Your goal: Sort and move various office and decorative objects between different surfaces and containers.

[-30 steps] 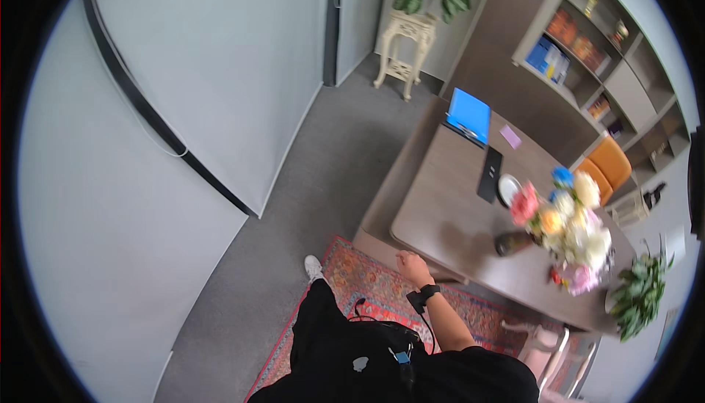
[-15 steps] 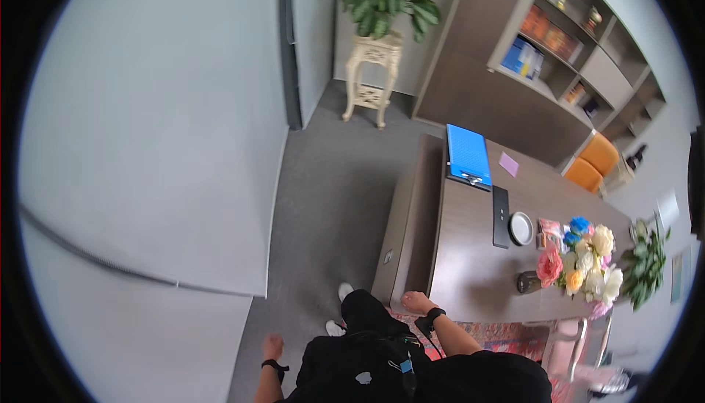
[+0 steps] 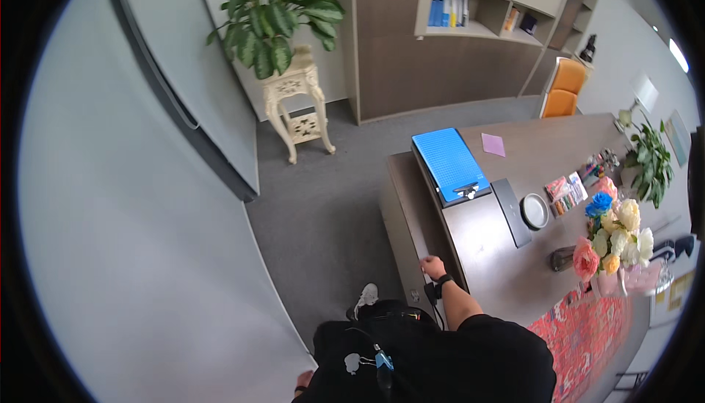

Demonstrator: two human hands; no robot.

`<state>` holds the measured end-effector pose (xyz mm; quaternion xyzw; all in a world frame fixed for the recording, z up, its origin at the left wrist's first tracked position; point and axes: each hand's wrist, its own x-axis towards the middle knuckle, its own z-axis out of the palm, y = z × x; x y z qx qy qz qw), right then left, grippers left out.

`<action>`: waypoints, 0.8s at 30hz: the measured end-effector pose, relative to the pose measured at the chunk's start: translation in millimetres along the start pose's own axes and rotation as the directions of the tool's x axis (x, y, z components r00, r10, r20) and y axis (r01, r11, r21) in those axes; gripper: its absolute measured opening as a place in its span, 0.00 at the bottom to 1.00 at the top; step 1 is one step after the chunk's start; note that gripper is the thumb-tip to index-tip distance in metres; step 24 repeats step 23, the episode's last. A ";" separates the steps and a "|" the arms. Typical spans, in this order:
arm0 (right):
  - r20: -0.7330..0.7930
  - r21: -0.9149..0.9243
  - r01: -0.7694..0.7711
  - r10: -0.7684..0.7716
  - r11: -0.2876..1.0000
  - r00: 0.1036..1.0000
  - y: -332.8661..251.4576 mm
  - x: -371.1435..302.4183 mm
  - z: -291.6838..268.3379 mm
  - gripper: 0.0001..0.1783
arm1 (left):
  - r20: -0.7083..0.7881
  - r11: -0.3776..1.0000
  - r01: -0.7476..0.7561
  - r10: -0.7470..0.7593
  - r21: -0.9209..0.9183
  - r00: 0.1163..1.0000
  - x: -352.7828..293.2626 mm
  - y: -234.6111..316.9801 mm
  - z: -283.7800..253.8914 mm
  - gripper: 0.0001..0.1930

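Note:
My right hand hangs over the low ledge along the desk's left side, its fingers curled in and nothing seen in them. A black band circles that wrist. Nearest to it is the dark brown desk, and I cannot tell whether the hand touches the ledge. My left hand shows only in part at the lower edge, beside the grey wall panel, with its fingers hidden. On the desk, beyond my right hand, lies a blue clipboard with a metal clip.
A dark flat panel, a round white dish, a pink paper and a vase of flowers sit on the desk. Ahead stand a cream plant stand, a bookcase and an orange chair. Grey panels run along the left.
I have moved forward along the desk, and the view has turned. My right hand is now farther along the ledge. My left hand has dropped back toward the lower edge.

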<state>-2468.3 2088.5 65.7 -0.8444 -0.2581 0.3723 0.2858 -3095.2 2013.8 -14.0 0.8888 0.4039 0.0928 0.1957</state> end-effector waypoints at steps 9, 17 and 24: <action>-0.396 0.872 0.077 0.605 0.483 0.691 -117.9 71.4 -60.7 0.25 | 0.558 0.962 0.200 -0.063 -0.188 0.828 150.6 -113.4 -17.6 0.11; -0.674 0.660 -0.228 0.698 0.716 0.242 -67.3 131.9 -84.9 0.42 | 0.674 1.000 0.004 -0.023 0.029 0.738 435.4 -288.0 -79.4 0.16; -0.331 0.932 -0.054 0.904 0.357 0.270 -123.0 130.5 -77.0 0.40 | 0.675 0.420 0.850 -0.530 -0.316 0.513 650.1 -317.8 -136.7 0.16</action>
